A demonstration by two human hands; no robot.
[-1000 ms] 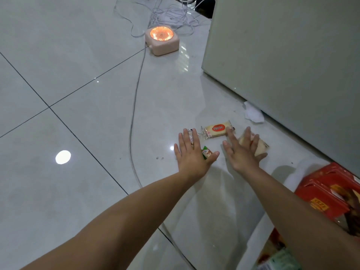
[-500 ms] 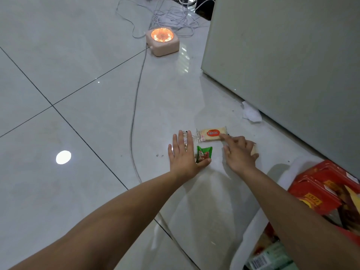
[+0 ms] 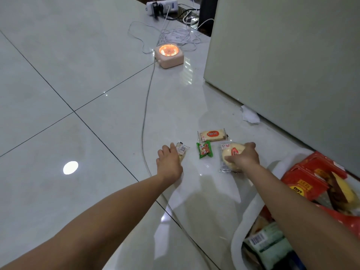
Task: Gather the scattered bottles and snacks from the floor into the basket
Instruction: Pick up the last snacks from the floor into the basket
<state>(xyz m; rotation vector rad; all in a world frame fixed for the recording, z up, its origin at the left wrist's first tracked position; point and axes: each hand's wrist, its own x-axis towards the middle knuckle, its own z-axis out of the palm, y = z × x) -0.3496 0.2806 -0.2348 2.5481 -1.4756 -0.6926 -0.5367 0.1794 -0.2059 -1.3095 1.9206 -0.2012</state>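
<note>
Several snack packs lie on the tiled floor. My left hand [image 3: 169,161] is curled around a small clear-wrapped snack [image 3: 182,150]. My right hand [image 3: 243,158] grips a round pale bun in a clear wrapper [image 3: 229,152]. Between my hands lies a small green packet [image 3: 204,150], untouched. Just beyond it sits a yellow cracker pack with a red label [image 3: 213,135]. The white basket [image 3: 245,217] stands at the lower right, holding red boxes [image 3: 305,180] and a green packet [image 3: 268,244].
A grey cable [image 3: 145,121] runs across the floor past my left hand to a pink glowing device [image 3: 169,55]. A large pale cabinet [image 3: 282,65] stands on the right, with crumpled white paper [image 3: 250,114] at its base. Tangled white cords and a power strip [image 3: 161,5] lie behind.
Both hands went from flat over the snacks to curled. The left moved off the green packet onto the small clear snack; the right closed on the bun. The camera view came closer.
</note>
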